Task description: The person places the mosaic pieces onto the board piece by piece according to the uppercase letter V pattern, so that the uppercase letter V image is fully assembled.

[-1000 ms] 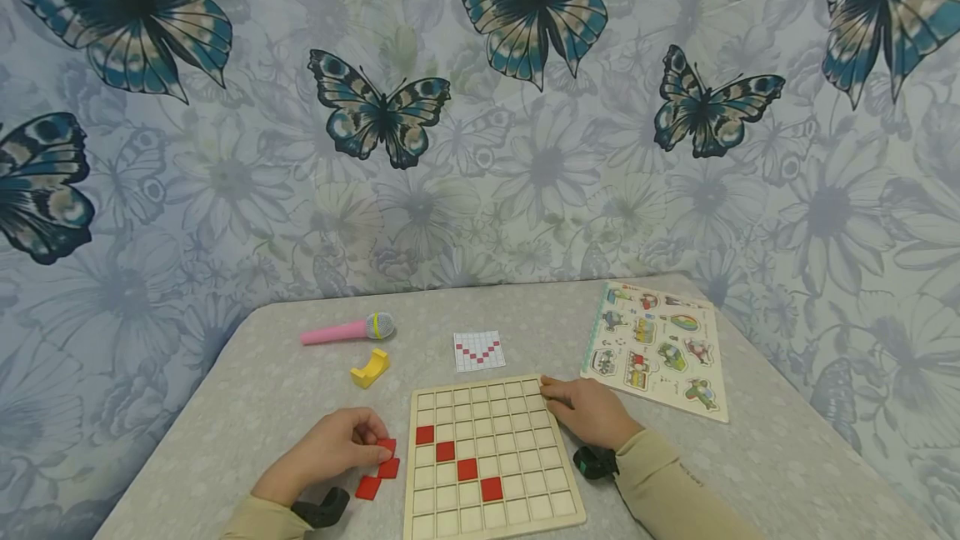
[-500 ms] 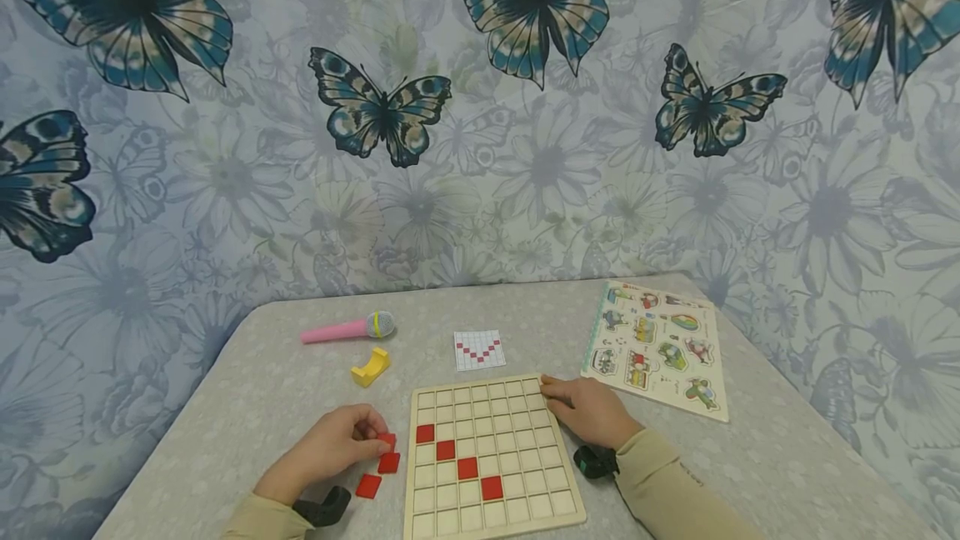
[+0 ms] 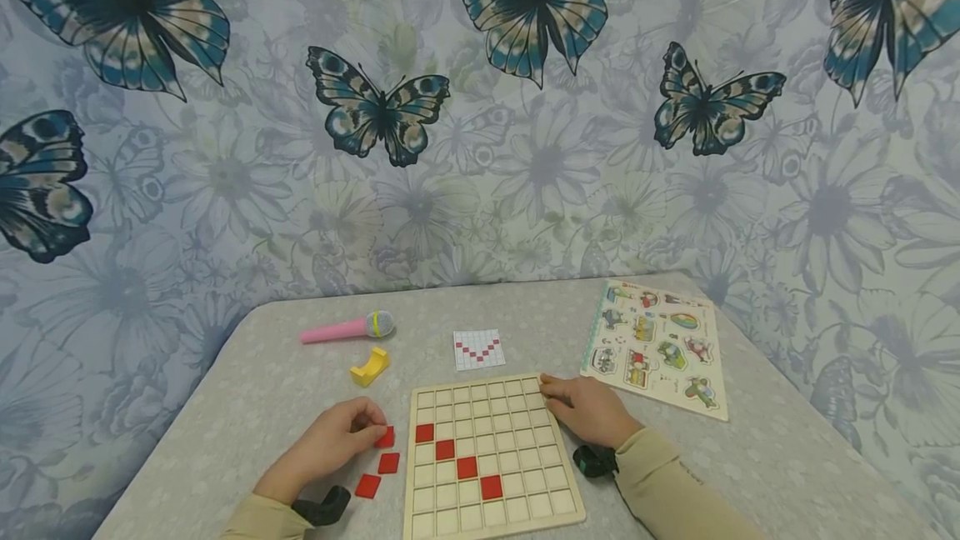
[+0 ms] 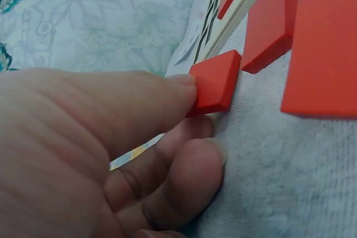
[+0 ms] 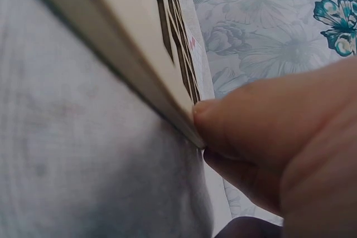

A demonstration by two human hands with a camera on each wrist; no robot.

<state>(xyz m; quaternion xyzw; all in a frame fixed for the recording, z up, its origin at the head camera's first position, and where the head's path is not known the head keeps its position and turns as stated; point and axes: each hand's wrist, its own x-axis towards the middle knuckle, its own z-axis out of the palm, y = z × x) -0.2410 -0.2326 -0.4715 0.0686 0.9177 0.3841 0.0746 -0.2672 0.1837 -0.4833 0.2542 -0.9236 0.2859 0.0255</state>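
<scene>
One flat red sq. tile is pinched btwn thumb & finger of the L hand, partly covered by the thumb. Two loose red tiles are seen lying flat nearby, apart, just L of the wooden grid board. Four inset red tiles are set in its cells, diag. from L col. twd near side. Bd. is laid flat, its far R corner gripped by the R hand.

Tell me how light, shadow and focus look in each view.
Head: soft light without glare, the board legible; left wrist: dimmer, cool cast, with the left hand and its pinched red tile distinct; right wrist: a soft dark shadow on the tablecloth beside the right hand, the board's near edge blurred.
</scene>
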